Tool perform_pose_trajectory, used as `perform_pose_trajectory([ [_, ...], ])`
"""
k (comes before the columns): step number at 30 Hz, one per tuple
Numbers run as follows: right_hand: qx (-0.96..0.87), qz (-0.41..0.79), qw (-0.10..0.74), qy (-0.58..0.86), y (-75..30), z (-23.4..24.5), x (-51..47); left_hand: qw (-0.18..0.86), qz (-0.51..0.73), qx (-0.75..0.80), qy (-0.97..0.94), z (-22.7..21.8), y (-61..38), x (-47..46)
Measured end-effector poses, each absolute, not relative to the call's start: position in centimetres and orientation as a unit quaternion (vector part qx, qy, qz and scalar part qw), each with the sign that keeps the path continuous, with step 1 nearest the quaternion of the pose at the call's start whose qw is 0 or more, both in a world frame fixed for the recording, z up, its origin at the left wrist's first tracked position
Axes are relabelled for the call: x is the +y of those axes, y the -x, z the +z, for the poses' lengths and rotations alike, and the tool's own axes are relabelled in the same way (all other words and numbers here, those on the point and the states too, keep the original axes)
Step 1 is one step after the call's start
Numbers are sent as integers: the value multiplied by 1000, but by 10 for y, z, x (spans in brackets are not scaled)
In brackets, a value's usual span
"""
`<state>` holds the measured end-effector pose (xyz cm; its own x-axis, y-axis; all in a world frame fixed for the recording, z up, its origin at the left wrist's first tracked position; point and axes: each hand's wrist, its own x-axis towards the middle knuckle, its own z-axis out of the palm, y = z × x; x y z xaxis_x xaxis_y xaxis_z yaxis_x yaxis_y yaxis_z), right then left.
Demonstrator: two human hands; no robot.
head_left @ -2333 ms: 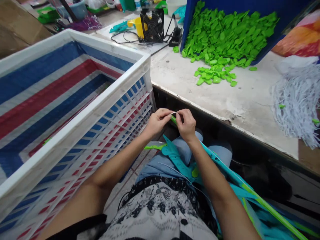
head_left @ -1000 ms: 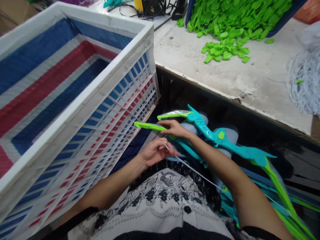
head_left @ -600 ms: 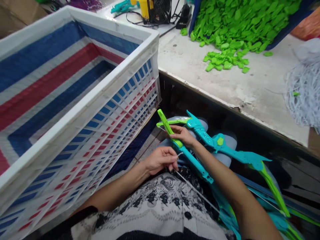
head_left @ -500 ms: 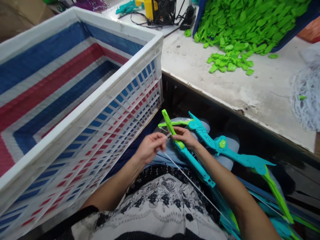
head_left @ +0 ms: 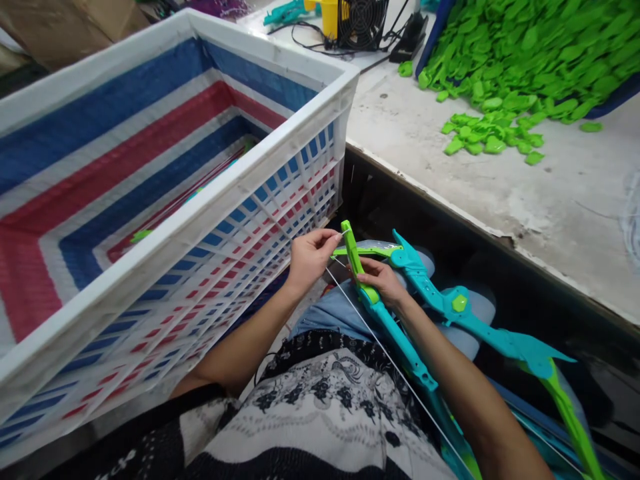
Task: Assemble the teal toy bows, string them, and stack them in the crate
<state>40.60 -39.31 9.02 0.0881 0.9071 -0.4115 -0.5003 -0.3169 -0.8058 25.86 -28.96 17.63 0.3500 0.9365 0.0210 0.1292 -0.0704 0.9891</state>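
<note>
My left hand (head_left: 314,257) pinches the end of a white string (head_left: 361,318) right at the green tip of a toy bow (head_left: 395,328). From there the string runs down past my lap toward the lower right. My right hand (head_left: 383,280) grips the same bow by its lime green limb, just under the tip; its turquoise part stretches down along my forearm. Beyond it lies a second toy bow (head_left: 460,303), turquoise in the middle with green limbs, over my legs.
On my left stands a large white plastic crate (head_left: 280,143) lined with striped cloth, a few coloured pieces inside. The worktable (head_left: 425,143) bears a pile of small green parts (head_left: 493,133), a tipped blue bin (head_left: 620,93) full of them and a black fan (head_left: 363,23).
My left hand has risen with the string end from beside the green limb to the bow's tip. My right hand keeps its hold. The view has shifted left.
</note>
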Motion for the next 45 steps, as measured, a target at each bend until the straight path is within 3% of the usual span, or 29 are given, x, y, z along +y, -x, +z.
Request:
perform_pose_trajectory([
  [10, -205, 645, 551, 488, -403, 93, -392, 508, 365, 401, -669, 183, -261, -286],
  [17, -301, 604, 530, 513, -399, 93, -399, 736, 256, 323, -537, 187, -260, -268],
  [20, -419, 472, 522, 573, -399, 109, -395, 758, 240, 317, -517, 188, -259, -264],
  [25, -541, 198, 545, 610, -411, 159, -359, 754, 245, 330, -512, 190, -258, -267],
  [32, -664, 116, 494, 550, -409, 191, -331, 733, 220, 332, -551, 192, -254, -264],
  [35, -654, 128, 497, 556, -425, 188, -324, 619, 223, 361, -661, 194, -252, -266],
  [39, -422, 55, 626, 653, -489, 190, -306, 433, 315, 366, -761, 198, -254, -278],
  [42, -273, -38, 701, 657, -506, 203, -307, 460, 324, 287, -775, 200, -263, -286],
  [45, -387, -28, 671, 632, -458, 214, -330, 569, 272, 267, -729, 204, -278, -280],
])
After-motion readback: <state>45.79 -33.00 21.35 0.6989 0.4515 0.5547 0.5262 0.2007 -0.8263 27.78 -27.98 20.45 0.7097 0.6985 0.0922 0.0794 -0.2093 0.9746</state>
